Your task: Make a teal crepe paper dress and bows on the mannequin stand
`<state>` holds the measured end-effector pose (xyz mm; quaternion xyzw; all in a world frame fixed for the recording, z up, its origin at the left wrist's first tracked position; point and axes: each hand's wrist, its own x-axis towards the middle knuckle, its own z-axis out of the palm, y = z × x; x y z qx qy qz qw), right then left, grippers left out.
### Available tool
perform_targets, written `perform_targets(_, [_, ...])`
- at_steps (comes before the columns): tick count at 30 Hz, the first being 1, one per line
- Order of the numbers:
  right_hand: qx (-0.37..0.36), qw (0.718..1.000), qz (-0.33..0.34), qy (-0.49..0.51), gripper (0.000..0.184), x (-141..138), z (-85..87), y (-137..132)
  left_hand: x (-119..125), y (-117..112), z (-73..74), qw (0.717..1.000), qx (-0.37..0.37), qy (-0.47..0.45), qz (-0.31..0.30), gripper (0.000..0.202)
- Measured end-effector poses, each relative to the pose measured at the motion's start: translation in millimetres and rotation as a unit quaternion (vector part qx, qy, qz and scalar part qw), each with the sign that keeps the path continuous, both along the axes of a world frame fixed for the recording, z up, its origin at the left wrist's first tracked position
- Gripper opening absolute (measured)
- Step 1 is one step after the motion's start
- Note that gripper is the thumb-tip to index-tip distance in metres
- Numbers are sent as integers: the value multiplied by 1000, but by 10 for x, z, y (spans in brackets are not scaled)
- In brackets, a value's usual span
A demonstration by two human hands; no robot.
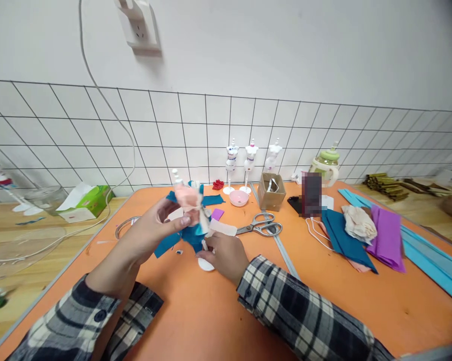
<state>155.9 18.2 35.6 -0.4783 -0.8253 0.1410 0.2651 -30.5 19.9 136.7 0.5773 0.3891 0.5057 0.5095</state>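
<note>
Work in hand, as judged: draping cloth on a miniature dress form (pixel 188 198), at the stage of fitting and holding the layers in place.

The form stands near the middle of the orange table (pixel 210 321), raised slightly toward the camera, its white disc base (pixel 205 264) at the table surface. The left hand (pixel 150 225) is clenched about the form's torso from the side, thumb pressing a pale pink cloth (pixel 190 200) against the bust. The right hand (pixel 223 255) is curled in a pinch at the foot of the form, where the hem of the teal cloth (pixel 193 234) meets the stem. Whether cloth or stem lies between the fingertips cannot be told.

Judgement on the next move: it calls for one hand to hold the layers firm while the other tightens or fixes them. The cloth is loose and would slip if both grips eased.

Materials: the teal piece looks like matte felt or stiff paper, cut in jagged points. The pink is thin, soft and gathered. A white strip (pixel 223 228) lies just beside the form.

Surroundings: steel scissors (pixel 261 225) near the right hand, three bare forms (pixel 250 160) against the wire grid, a cardboard box (pixel 271 193), a pink bowl (pixel 239 198) and folded sheets (pixel 387 235) of teal and purple well apart to the right.
</note>
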Motion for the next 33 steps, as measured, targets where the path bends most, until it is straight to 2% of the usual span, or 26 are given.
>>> perform_targets(3, [16,999,-25,-31,39,31,21,18,33,-11,-49,999,6,39,-20,42])
perform_targets(5, [26,999,-23,-35,40,38,12,29,30,-3,-88,999,8,26,-32,36])
perform_targets(8, [35,999,-18,-35,40,36,-11,40,6,14,-117,1000,-17,14,-12,31])
perform_targets(12, [40,998,-21,-48,37,35,-6,40,-12,23,-86,999,-36,-14,12,32])
perform_targets(15, [39,998,-20,-49,38,47,16,39,-18,21,-51,998,-41,-39,-14,31])
perform_targets(20, [34,998,51,12,35,68,-5,47,-59,8,-30,995,-50,-58,-62,19])
perform_targets(24, [2,995,84,57,18,44,-44,69,-80,-17,-16,996,-58,7,-60,24])
perform_targets(27, [-44,994,54,84,17,65,-9,123,-72,-47,30,996,-19,61,-57,38])
perform_targets(30, [-48,995,-31,78,23,193,82,242,-40,-72,42,995,-1,103,-12,65])
perform_targets(31, [-44,995,-52,73,23,261,114,300,-24,-77,12,992,1,126,9,68])
perform_targets(33, [-42,993,-86,62,23,416,166,436,7,-82,-128,979,15,200,32,61])
